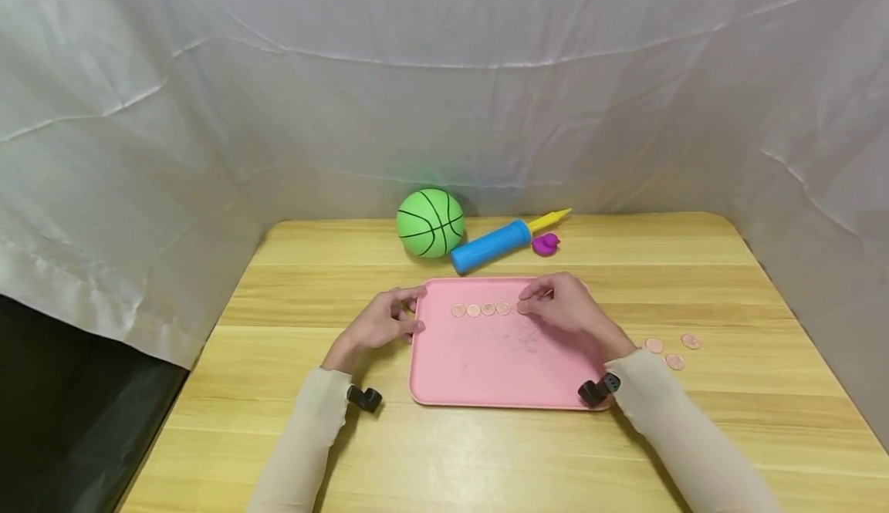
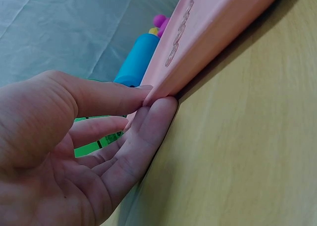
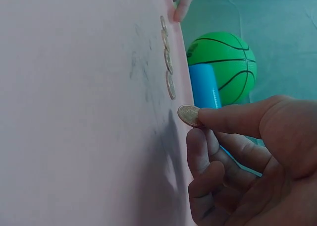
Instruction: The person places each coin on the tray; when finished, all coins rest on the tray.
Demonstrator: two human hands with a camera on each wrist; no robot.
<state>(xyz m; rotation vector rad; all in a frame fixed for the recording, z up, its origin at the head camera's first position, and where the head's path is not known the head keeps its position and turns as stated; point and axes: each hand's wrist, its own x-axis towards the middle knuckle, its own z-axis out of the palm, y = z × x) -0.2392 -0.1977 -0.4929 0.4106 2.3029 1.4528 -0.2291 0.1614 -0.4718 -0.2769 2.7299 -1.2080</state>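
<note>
A pink tray (image 1: 479, 374) lies on the wooden table, with several coins (image 1: 474, 310) in a straight row near its far side. My left hand (image 1: 377, 322) pinches the tray's left rim; in the left wrist view the thumb lies on top of the rim and fingers reach beneath it. Over the right end of the row, my right hand (image 1: 566, 306) holds one more coin (image 3: 188, 115) between thumb and fingertips. That coin appears slightly above the tray surface in the right wrist view, tilted, beside the last coin of the row.
Behind the tray sit a green ball (image 1: 430, 223), a blue pump (image 1: 490, 246) with a yellow nozzle, and a purple toy duck (image 1: 545, 244). More coins (image 1: 674, 361) lie on the table to the right, partly behind my right wrist. A pale curtain (image 1: 444, 112) surrounds the table (image 1: 458, 459).
</note>
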